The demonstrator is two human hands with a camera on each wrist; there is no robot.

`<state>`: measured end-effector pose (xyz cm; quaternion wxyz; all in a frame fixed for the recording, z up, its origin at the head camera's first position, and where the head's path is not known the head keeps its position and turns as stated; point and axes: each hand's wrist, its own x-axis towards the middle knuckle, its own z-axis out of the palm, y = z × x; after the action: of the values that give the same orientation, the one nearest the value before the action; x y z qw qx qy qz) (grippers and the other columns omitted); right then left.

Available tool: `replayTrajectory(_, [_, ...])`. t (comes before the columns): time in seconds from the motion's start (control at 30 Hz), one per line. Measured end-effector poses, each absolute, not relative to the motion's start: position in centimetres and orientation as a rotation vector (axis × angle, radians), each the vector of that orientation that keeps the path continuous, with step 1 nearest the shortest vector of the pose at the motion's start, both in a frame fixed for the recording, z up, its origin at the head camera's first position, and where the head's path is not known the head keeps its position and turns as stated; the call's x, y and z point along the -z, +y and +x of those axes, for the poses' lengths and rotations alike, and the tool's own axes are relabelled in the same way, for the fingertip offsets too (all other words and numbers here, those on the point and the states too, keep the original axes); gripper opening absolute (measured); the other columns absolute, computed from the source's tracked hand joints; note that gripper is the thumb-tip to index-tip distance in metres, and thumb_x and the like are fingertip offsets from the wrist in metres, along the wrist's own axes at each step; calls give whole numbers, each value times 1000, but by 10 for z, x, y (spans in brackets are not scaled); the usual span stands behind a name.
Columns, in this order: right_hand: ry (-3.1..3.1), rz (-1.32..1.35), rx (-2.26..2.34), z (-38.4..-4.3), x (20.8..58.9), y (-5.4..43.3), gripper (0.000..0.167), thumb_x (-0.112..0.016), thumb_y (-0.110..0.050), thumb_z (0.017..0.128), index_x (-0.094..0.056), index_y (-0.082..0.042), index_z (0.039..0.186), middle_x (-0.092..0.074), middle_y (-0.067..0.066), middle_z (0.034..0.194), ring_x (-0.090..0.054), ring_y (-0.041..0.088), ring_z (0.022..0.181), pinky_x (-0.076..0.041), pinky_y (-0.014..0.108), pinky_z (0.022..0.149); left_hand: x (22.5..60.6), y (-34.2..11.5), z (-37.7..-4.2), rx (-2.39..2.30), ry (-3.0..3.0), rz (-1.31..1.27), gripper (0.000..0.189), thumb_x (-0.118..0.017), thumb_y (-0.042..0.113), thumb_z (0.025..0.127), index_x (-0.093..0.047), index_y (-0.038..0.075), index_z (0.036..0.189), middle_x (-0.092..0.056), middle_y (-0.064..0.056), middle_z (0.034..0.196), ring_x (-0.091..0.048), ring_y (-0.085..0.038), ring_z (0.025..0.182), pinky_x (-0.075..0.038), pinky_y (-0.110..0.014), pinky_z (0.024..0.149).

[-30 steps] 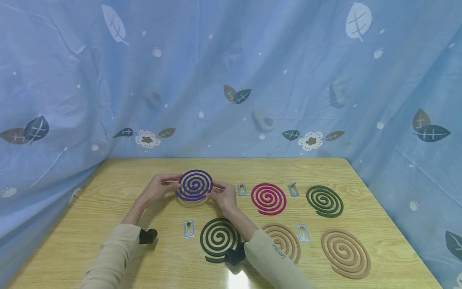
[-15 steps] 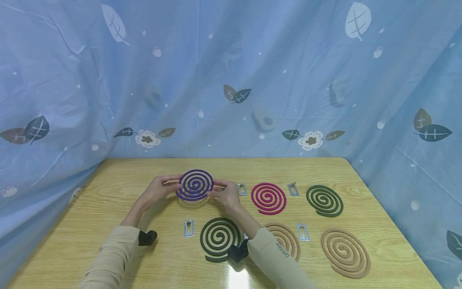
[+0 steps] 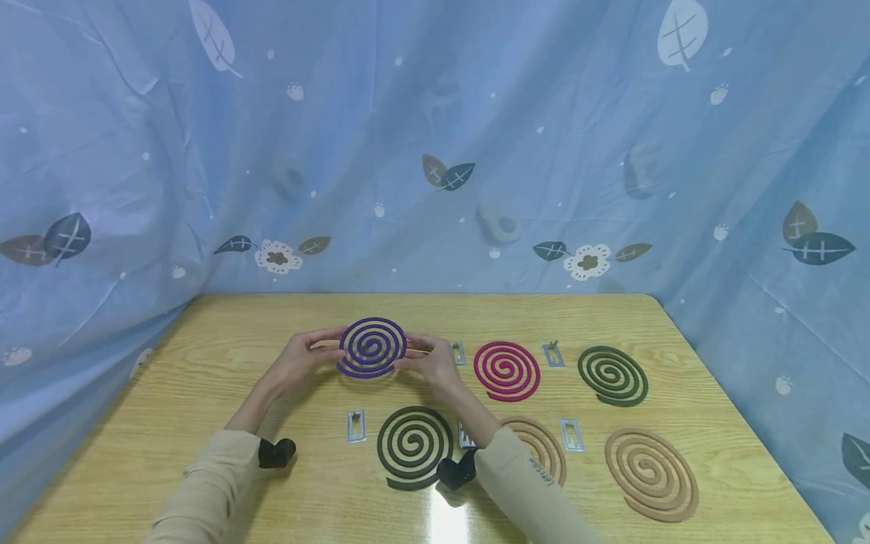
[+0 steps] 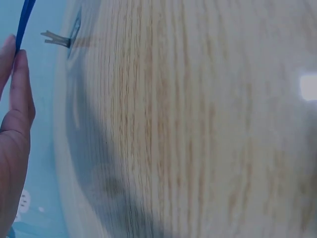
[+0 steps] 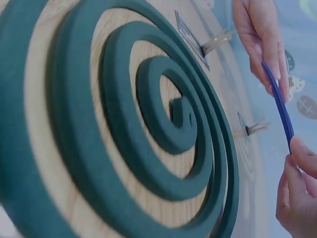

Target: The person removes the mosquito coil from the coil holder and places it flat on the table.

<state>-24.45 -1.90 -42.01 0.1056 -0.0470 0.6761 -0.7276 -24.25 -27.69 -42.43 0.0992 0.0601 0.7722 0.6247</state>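
A purple mosquito coil (image 3: 371, 347) is held up above the back left of the table, its face toward the head view. My left hand (image 3: 300, 361) pinches its left edge between thumb and fingers. My right hand (image 3: 435, 366) pinches the opposite edge. From the right wrist the purple coil (image 5: 280, 109) shows edge-on as a thin strip, with the left hand (image 5: 261, 37) and right hand (image 5: 297, 191) at its two ends. A metal coil stand (image 5: 252, 129) with a raised prong lies on the table behind it. Only the coil's blue edge (image 4: 22, 22) shows in the left wrist view.
On the wooden table (image 3: 224, 332) lie a dark green coil (image 3: 413, 408), a pink coil (image 3: 506, 343), another green coil (image 3: 612, 348) and two tan coils, one partly behind my right sleeve (image 3: 526, 483). Several metal stands (image 3: 356, 426) lie among them. A blue curtain (image 3: 435, 98) encloses the back and sides.
The purple coil has shifted slightly right in the head view. My right hand has moved a little right with its edge, uncovering a metal stand beside the dark green coil.
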Motion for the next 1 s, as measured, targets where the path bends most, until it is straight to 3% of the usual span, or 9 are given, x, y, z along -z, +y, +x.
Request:
replayTrajectory(0.23, [1957, -178, 2129, -246, 423, -9, 46, -71, 17, 74, -59, 12, 118, -61, 27, 117, -64, 36, 102, -58, 31, 85, 422, -272, -240, -1869, 2249, 155, 55, -70, 7, 86, -48, -4, 136, -47, -24, 139, -63, -17, 109, -53, -27, 93])
replayTrajectory(0.6, [1945, -174, 2022, -248, 419, 2, 59, -74, 13, 74, -53, 8, 129, -51, 24, 132, -57, 36, 116, -57, 31, 88, 426, -262, -235, -1876, 2223, 136, 54, -72, 7, 85, -51, -4, 133, -52, -23, 135, -63, -22, 109, -53, -30, 94])
replayTrajectory(1.0, [1979, -143, 1994, -247, 420, 11, 53, -72, 17, 74, -58, 8, 124, -57, 24, 125, -62, 36, 108, -60, 32, 81, 427, -251, -231, -1879, 2298, 178, 50, -73, 2, 82, -54, -9, 126, -57, -25, 126, -66, -16, 101, -54, -25, 91])
